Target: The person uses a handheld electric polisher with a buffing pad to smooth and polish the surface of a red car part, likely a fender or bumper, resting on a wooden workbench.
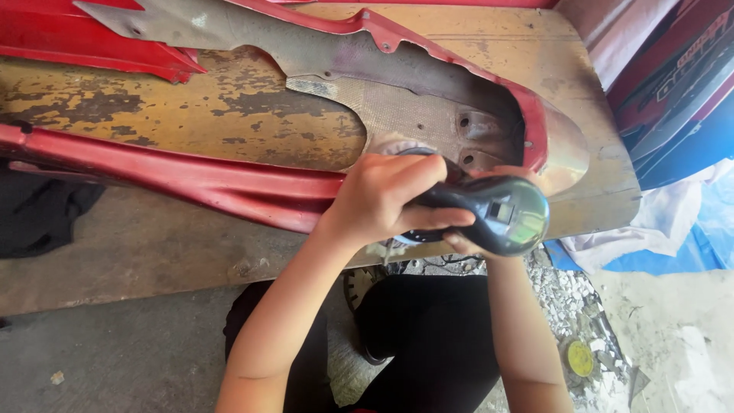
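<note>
Both hands grip the sander (489, 210): left hand (382, 200) at 9 o'clock, right hand (466, 245) beneath. I'd keep it flat on red panel (229, 187), light pressure.

A: What clothing is visible on the person?
B: Black trousers (428, 336) cover both legs.
A: And the arms?
B: Bare forearms, no sleeves; left hand (378, 200) and right hand (466, 243) wear no gloves, rings or watch.

Bright daylight floods in from the right, washing out the white cloth (657, 222) and glinting off the sander's glossy housing (508, 214); the lower left lies in soft shade, edges slightly soft.
</note>
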